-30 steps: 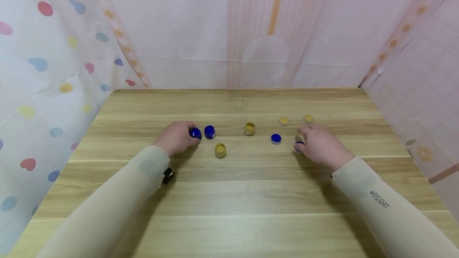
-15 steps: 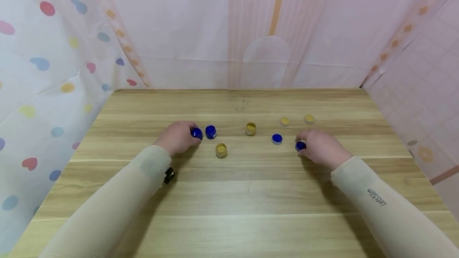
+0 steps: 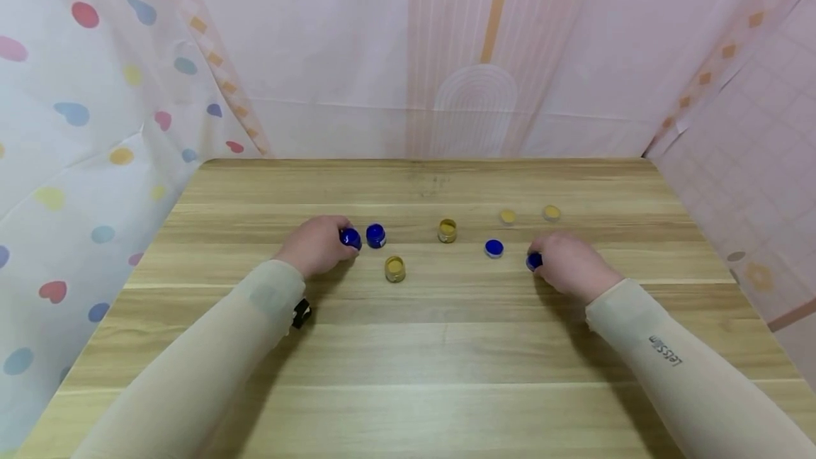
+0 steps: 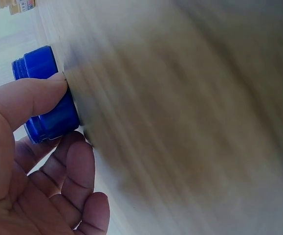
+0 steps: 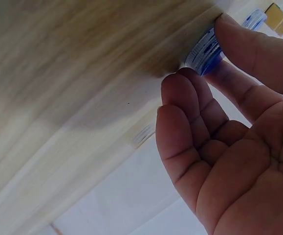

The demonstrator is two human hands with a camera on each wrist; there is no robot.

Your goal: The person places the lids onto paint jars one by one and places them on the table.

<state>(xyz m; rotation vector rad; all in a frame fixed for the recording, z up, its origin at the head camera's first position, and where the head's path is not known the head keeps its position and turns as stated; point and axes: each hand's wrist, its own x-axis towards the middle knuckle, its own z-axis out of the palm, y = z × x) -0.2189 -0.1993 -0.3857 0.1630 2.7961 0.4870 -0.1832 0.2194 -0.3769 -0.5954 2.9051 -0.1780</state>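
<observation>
My left hand (image 3: 316,245) grips a small open jar of blue paint (image 4: 55,117) between thumb and fingers at the table's left. Just right of it stands a second blue paint jar (image 3: 376,236). On the other side my right hand (image 3: 569,266) pinches a blue-stained lid (image 5: 205,53) by its edge, close over the wood; the thumb and fingers cover part of it. Another blue lid (image 3: 494,248) lies to its left. Two open jars of yellow paint stand between the hands, one nearer (image 3: 395,270) and one farther back (image 3: 448,231).
Two yellow lids lie behind the right hand, the left one (image 3: 507,217) beside the right one (image 3: 551,212). All of this is on a wood-grain table (image 3: 408,360), with a pale patterned cloth (image 3: 344,41) hanging along its back edge and both sides.
My right fingers have closed on the blue lid, which now shows between thumb and fingers. The left hand keeps its hold on the blue jar. The head view has shifted slightly.
</observation>
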